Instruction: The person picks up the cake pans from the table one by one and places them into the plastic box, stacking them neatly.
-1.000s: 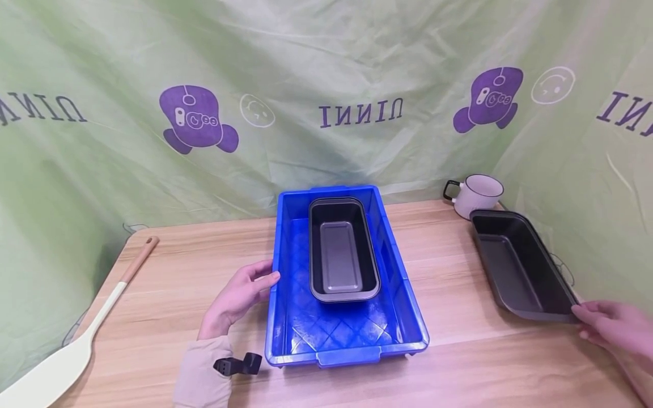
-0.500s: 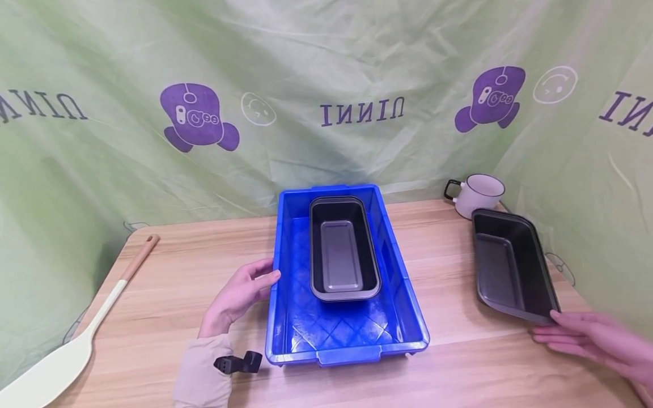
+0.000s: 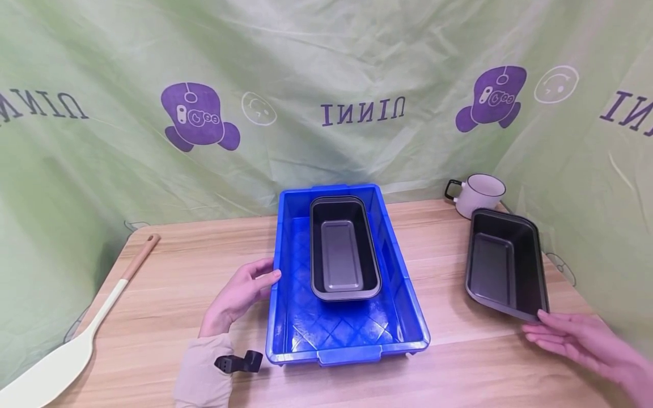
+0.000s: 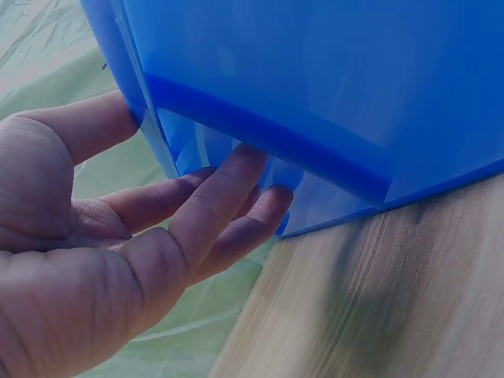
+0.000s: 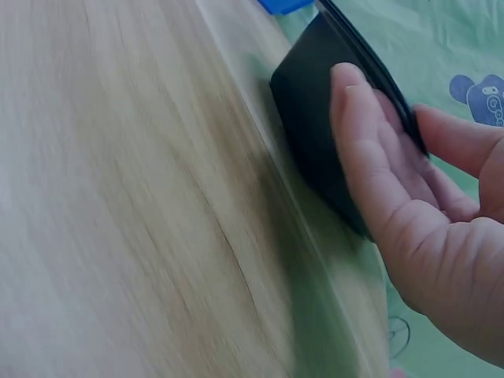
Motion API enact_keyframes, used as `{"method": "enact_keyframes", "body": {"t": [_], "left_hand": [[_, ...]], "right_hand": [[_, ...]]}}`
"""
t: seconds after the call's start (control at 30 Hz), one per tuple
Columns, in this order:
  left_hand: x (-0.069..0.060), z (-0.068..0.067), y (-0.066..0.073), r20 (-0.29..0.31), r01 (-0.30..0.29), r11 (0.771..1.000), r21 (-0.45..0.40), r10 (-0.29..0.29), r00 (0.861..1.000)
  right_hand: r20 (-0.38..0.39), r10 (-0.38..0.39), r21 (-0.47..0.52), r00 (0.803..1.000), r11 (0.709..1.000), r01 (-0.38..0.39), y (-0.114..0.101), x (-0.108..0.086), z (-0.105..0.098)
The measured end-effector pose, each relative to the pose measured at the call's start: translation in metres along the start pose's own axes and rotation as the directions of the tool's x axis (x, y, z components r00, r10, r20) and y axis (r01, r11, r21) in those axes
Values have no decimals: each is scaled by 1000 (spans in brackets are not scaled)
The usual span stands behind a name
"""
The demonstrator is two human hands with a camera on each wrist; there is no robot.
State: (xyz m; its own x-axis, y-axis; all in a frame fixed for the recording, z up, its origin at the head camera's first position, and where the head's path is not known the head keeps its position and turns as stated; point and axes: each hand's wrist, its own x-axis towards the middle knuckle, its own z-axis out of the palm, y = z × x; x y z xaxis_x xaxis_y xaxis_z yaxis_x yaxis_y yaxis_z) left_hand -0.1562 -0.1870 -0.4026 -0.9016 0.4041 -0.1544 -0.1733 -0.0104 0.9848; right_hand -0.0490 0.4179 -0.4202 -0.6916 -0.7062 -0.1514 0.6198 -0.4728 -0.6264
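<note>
A blue plastic bin [image 3: 301,334] stands mid-table with a dark loaf pan [image 3: 340,255] lying inside it. My left hand [image 3: 242,294] holds the bin's left side, thumb at the rim and fingers against the outer wall under the rim, as the left wrist view shows. At the right, my right hand [image 3: 581,345] grips a second dark loaf pan [image 3: 492,272] by its near right corner. The thumb lies on the rim and the fingers [image 5: 366,150] reach along the pan's outside. This pan is tilted; whether its far end touches the table I cannot tell.
A white mug [image 3: 479,195] with a black handle stands at the back right, just behind the held pan. On the left lies a cream spatula [image 3: 56,368] with a wooden handle. A green printed cloth [image 3: 326,153] hangs around the wooden table [image 3: 204,249].
My right hand has moved left with the held loaf pan, which has turned to stand straighter. The right fingers have shifted further under the pan's corner. Left hand and bin keep their place.
</note>
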Motion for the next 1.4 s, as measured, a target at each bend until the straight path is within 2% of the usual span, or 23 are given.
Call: {"method": "enact_keyframes", "body": {"t": [0.23, 0.37, 0.5, 0.63, 0.77, 0.9, 1.0, 1.17, 1.4], "left_hand": [[0, 0, 0, 1, 0, 1000, 0, 0, 1000], [0, -1, 0, -3, 3, 1000, 2, -3, 1000], [0, -1, -1, -1, 2, 1000, 2, -2, 1000], [0, -1, -1, 2, 1, 1000, 0, -1, 1000], [0, -2, -1, 3, -3, 1000, -1, 3, 1000], [-1, -3, -1, 2, -6, 1000, 3, 6, 1000], [-1, -4, -1, 2, -6, 1000, 5, 6, 1000], [-1, -4, 0, -2, -5, 1000, 4, 5, 1000], [0, -1, -1, 1, 5, 1000, 0, -5, 1000]], "right_hand": [[9, -64, -21, 998, 998, 64, 2, 8, 7], [-10, -72, 16, 997, 997, 72, 3, 11, 14], [-72, -88, 27, 993, 996, 90, 8, 12, 20], [-139, -86, -27, 987, 996, 83, 12, 12, 25], [-96, -76, -52, 993, 996, 71, 15, 13, 29], [-25, -86, -53, 996, 995, 85, 15, 17, 36], [-5, -107, -74, 994, 992, 106, 13, 22, 44], [24, -138, -134, 990, 981, 140, 8, 43, 55], [18, -229, -272, 973, 936, 226, -1, 79, 67]]}}
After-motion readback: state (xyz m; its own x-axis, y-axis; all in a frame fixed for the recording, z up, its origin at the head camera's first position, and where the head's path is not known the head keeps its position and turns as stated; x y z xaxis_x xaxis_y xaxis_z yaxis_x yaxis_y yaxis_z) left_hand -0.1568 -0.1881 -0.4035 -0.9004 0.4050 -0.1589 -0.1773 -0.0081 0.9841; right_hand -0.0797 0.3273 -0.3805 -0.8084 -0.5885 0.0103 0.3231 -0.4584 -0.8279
